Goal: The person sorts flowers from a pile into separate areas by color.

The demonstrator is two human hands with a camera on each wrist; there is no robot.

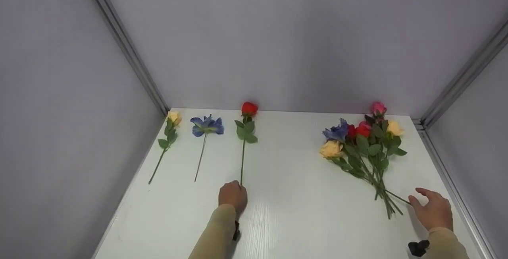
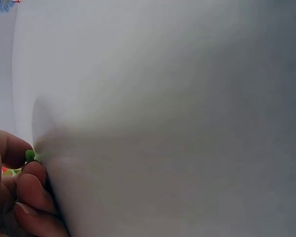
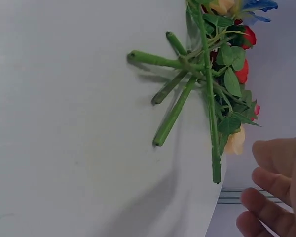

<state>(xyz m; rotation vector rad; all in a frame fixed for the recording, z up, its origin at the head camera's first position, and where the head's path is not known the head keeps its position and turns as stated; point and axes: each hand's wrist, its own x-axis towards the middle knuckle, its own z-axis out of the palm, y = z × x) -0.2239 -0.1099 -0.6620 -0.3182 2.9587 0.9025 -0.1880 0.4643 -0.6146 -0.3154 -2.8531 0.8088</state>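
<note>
A white table (image 1: 285,211) carries three single flowers laid side by side at its left: a yellow rose (image 1: 170,132), a blue flower (image 1: 206,126) and a red rose (image 1: 247,126). A mixed bunch of flowers (image 1: 363,143) lies at its right.

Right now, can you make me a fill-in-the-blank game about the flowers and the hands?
1. The left hand grips the stem of the ____ rose.
2. Between that rose and the yellow rose lies a single ____ flower.
3. The right hand is beside the stem ends of the ____ of mixed flowers.
4. Counting the rose in the left hand, ____ single flowers lie in a row on the white table.

Missing words: red; blue; bunch; three
</note>
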